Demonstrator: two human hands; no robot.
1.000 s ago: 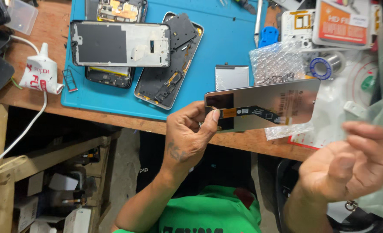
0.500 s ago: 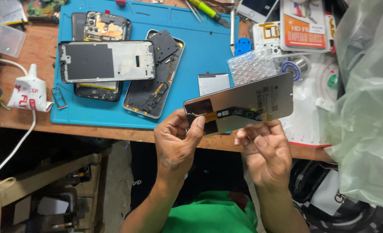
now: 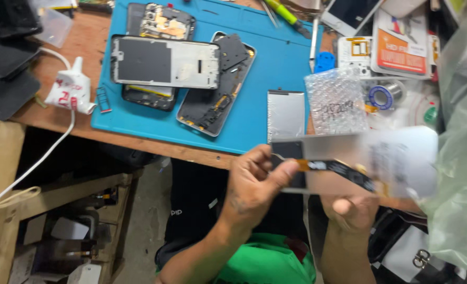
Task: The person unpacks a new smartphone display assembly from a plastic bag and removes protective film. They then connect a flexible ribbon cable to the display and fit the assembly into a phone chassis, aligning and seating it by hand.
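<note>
Display panel w/ orange flex strip up in front of me, over near edge of wooden bench, blurred. Long axis runs left-right. My left hand clamps its left end, thumb over flex. My right hand underneath mid-panel, fingers curled, touching I think, grip can't tell. Blue mat w/ opened phones beyond
</note>
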